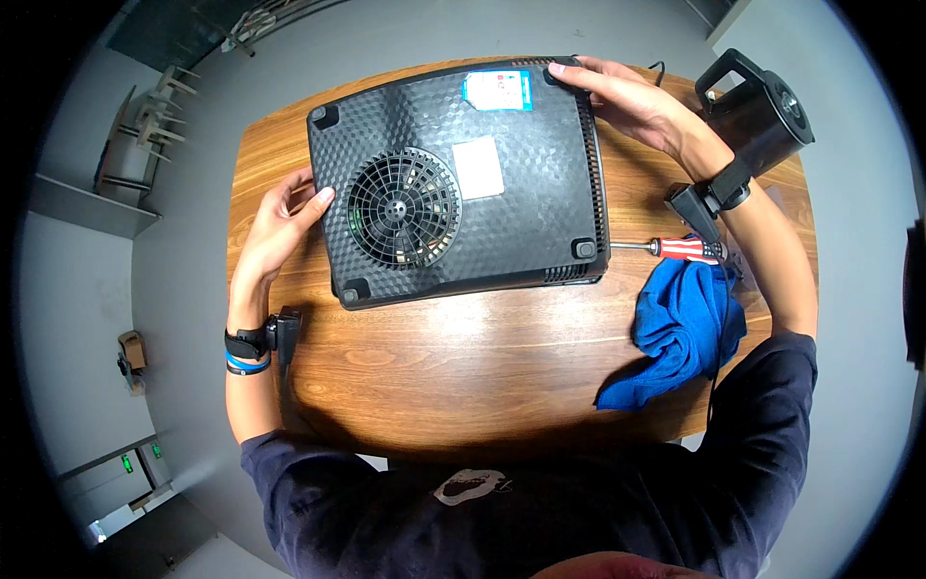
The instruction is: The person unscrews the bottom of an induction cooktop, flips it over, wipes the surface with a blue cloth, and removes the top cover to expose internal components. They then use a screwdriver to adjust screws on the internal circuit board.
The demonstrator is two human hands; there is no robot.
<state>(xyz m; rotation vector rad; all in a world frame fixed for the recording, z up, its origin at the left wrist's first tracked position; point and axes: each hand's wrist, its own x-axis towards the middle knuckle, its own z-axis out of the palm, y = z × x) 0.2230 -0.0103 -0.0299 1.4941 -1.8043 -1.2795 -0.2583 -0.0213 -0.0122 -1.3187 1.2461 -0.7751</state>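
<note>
A black induction cooktop [540, 164] lies with its underside up on the wooden table, slightly turned. Its round fan grille [403, 207] sits left of centre, and two labels and small corner feet show on the textured base. My left hand [287, 224] grips the left edge, thumb on top and fingers partly hidden behind the side. At the far right corner, my right hand [627, 101] has its thumb on the base by a foot, with its other fingers around the edge. Right beside the cooktop lies a screwdriver [685, 249] with a red-and-white handle, its shaft pointing at the side.
A crumpled blue cloth [680, 323] lies near the right table edge, below the screwdriver. A dark pitcher [762, 111] with a handle stands at the far right, behind my right forearm. The wooden table [453, 367] has rounded edges. White stools [164, 121] stand on the floor at far left.
</note>
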